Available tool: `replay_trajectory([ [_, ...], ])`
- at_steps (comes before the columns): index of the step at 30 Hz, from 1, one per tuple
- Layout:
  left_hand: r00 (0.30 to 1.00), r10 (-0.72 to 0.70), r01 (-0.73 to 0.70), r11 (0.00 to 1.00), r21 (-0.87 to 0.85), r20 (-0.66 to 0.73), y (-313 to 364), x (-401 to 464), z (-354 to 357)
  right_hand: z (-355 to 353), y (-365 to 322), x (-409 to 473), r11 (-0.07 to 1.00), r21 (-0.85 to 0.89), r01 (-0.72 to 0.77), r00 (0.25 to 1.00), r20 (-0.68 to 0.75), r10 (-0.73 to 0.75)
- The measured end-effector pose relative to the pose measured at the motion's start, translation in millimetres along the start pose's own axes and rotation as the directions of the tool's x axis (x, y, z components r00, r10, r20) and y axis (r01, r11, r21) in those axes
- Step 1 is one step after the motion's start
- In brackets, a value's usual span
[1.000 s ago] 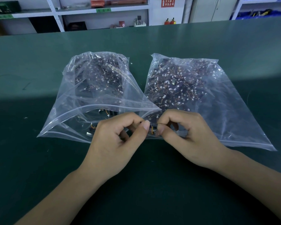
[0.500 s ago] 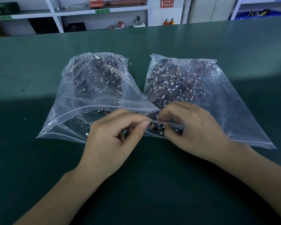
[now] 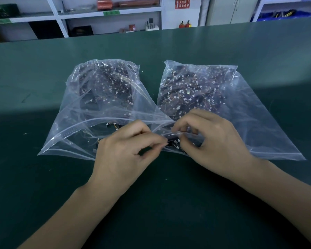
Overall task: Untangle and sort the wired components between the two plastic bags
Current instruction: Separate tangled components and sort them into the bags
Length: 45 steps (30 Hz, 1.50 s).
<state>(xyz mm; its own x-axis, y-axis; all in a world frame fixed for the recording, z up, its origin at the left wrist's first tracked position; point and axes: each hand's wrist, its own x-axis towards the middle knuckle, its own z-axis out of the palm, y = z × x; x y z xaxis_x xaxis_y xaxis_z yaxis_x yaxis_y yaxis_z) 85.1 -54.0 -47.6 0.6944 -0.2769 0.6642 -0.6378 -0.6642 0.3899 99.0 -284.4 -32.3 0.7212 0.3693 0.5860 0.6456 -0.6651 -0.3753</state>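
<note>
Head view: two clear zip-lock bags side by side on a green table (image 3: 43, 177), mouths toward the viewer. Left bag (image 3: 83, 119) gaping open, packed with dark wired components (image 3: 113, 83) bearing small white connectors. Right bag (image 3: 258, 123) just beside it, likewise full. Left hand (image 3: 126, 155) with thumb and forefinger pinching a small dark wired piece (image 3: 171, 143) at the meeting of both bag mouths. Right hand (image 3: 214, 141) curled, fingertips gripping the same piece through the right bag's opening. Hands nearly touching. Shelving (image 3: 108, 15) behind the table.
</note>
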Motion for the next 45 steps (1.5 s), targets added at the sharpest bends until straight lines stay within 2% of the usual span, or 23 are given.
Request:
replay_trajectory([
  [4, 0.994, 0.000, -0.027, 0.970, 0.243, 0.111, 5, 3, 4, 1, 0, 0, 1.000, 0.015, -0.012, 1.000, 0.008, 0.012],
  [9, 0.974, 0.071, -0.134, 0.944, 0.300, 0.213, 5, 0, 5, 2, -2, -1, 1.000, 0.007, -0.017, 1.000, 0.018, 0.017],
  [11, 0.976, 0.023, -0.073, 0.971, 0.226, 0.217, 7, 0, 2, 2, -2, -1, 1.000, 0.001, -0.024, 0.999, 0.022, 0.024],
  [13, 0.974, -0.072, 0.053, 0.994, 0.094, 0.216, 7, 0, -3, 2, -2, -1, 0.999, -0.005, -0.036, 0.999, 0.020, 0.037],
  [15, 0.965, -0.149, 0.141, 0.989, 0.052, 0.214, 6, 0, -10, 2, -1, -1, 0.999, -0.013, -0.039, 0.999, 0.021, 0.039],
  [21, 0.954, -0.292, 0.253, 0.903, 0.347, 0.064, -10, 1, -26, 3, -1, -2, 0.997, -0.051, -0.053, 0.994, 0.090, 0.057],
  [26, 0.963, -0.256, 0.191, 0.869, 0.456, 0.086, -27, 6, -33, 4, 0, -2, 0.995, -0.071, -0.072, 0.986, 0.146, 0.081],
  [30, 0.945, -0.313, 0.209, 0.802, 0.560, 0.097, -34, 7, -31, 5, -2, -3, 0.996, -0.030, -0.080, 0.984, 0.156, 0.084],
  [45, 0.909, -0.400, 0.320, 0.852, 0.414, 0.121, -36, 5, -26, 5, -5, -4, 0.994, 0.025, -0.103, 0.983, 0.158, 0.098],
])
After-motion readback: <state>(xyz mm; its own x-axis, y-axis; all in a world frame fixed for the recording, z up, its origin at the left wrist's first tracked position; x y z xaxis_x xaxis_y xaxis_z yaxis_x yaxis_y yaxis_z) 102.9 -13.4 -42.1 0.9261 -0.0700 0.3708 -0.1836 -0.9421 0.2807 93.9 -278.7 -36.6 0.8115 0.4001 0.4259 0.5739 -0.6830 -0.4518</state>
